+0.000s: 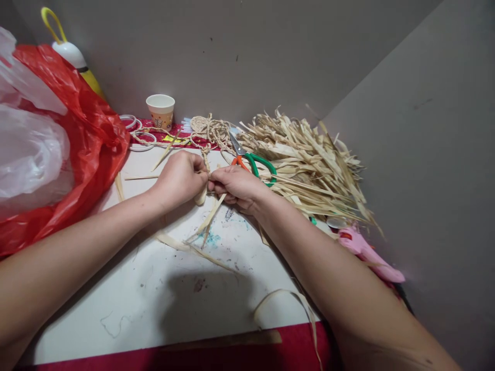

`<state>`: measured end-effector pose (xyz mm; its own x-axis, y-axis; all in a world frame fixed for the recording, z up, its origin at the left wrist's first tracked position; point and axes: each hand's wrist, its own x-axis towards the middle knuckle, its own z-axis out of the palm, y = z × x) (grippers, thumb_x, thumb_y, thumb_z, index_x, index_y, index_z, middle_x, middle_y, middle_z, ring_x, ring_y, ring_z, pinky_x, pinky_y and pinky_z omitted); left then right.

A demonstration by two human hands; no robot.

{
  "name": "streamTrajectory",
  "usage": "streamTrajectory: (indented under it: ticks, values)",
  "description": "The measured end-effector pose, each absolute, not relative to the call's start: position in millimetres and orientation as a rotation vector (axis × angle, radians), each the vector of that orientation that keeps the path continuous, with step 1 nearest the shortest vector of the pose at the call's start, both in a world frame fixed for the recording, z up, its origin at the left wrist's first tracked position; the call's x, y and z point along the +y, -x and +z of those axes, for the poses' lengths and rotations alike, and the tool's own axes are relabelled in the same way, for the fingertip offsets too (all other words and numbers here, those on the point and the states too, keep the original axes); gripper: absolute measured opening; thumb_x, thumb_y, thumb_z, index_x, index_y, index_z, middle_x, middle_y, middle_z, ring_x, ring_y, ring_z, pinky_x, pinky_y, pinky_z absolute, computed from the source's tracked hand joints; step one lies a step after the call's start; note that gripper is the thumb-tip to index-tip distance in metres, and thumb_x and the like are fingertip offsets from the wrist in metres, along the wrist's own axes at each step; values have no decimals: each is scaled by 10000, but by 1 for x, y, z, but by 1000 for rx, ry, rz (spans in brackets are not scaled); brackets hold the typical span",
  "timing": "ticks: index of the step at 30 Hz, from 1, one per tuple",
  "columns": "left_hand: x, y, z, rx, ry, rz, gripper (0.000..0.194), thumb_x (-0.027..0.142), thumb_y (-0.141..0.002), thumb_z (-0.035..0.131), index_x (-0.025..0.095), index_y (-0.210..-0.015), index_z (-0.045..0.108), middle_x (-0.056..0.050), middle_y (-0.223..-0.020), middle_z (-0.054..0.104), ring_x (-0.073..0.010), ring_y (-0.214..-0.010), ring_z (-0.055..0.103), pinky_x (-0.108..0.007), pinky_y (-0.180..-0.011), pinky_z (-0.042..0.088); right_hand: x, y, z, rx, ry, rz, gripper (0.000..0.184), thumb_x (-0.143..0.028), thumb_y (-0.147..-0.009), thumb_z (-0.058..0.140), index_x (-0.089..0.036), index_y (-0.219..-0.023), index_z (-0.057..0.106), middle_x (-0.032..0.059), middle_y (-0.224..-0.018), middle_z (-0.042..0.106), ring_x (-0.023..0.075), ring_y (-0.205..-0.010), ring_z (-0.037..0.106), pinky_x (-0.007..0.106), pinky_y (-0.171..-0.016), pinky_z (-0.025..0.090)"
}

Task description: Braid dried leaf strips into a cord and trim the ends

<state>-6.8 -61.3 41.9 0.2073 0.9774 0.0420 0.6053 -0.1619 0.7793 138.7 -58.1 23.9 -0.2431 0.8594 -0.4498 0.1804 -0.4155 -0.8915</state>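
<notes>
1. A braided cord of pale dried leaf strips [204, 178] sits over the white board [154, 288] at centre, its loose ends trailing toward the person.
2. The left hand [180, 178] is pinched closed on the cord, seemingly to keep the plait from loosening.
3. The right hand [235, 186] meets it knuckle to knuckle, fingers clamped on the loose strips, likely for tension.
4. Green-and-orange-handled scissors [251, 161] lie just behind the right hand.
5. A heap of straw-coloured strips [313, 165] lies to the right, in easy reach.
6. A crumpled red plastic bag [81, 154] is at the left, and a paper cup [161, 110] stands at the back.
</notes>
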Motion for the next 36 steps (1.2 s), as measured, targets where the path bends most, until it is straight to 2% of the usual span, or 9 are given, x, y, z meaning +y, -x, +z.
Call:
streamTrajectory:
  ticks: [6,9,14,18,21,24,29,33,36]
  values:
    - [-74,1,38,1481,-1840,789,142,206,-681,566,120,-684,678,-22,-622,628,-116,-604,480,-203,-565,339,-54,-146,23,-1044,1360,1856,198,-148,-737,539,-183,-596,403,-87,-385,314,22,-292,181,140,-296,103]
    - [-80,0,41,1526,-1925,708,186,225,-731,545,120,-755,697,-48,-672,649,-138,-649,502,-219,-605,361,-53,-148,23,-989,1309,1902,177,-155,-746,547,-178,-628,418,-89,-398,325,18,-297,179,130,-290,107]
    - [-88,-5,38,1514,-2124,642,187,179,-773,508,140,-782,691,-79,-717,650,-178,-727,552,-240,-679,383,-54,-150,22,-978,1268,1930,196,-164,-746,566,-174,-624,413,-92,-403,333,11,-305,180,120,-290,120]
    - [-94,-10,35,1469,-2140,588,122,123,-735,539,138,-752,659,-88,-718,636,-192,-728,567,-245,-666,375,-54,-149,18,-1034,1243,1895,247,-158,-732,573,-182,-587,375,-88,-400,337,14,-300,207,127,-289,134]
    - [-96,-8,44,1415,-2093,522,56,109,-688,587,136,-667,632,-57,-625,601,-166,-647,545,-233,-604,353,-54,-149,17,-1063,1265,1872,271,-141,-731,551,-187,-554,351,-84,-387,324,20,-291,220,134,-284,130]
    - [-85,0,58,1352,-1940,527,84,135,-687,597,130,-608,625,-20,-541,558,-122,-561,500,-215,-549,332,-54,-149,19,-1068,1281,1864,257,-119,-730,525,-183,-543,360,-77,-387,324,22,-294,225,133,-286,127]
    - [-55,14,53,1355,-1455,812,60,117,-714,570,130,-687,622,0,-535,543,-84,-520,492,-199,-544,390,-53,-152,21,-1088,1237,1976,123,-139,-771,514,-130,-648,507,-91,-410,312,13,-306,192,122,-293,118]
    - [-48,13,36,1089,-1065,565,56,112,-714,577,109,-659,591,-46,-598,587,-99,-529,540,-224,-535,451,-53,-152,20,-1148,1197,1978,146,-148,-781,526,-120,-638,513,-87,-415,313,10,-310,197,123,-293,133]
    - [-50,12,32,1000,-999,522,129,92,-727,552,111,-599,553,-12,-526,511,-49,-414,422,-171,-406,323,-53,-153,20,-1171,1209,1980,137,-166,-783,552,-119,-658,521,-91,-425,314,6,-311,198,122,-299,132]
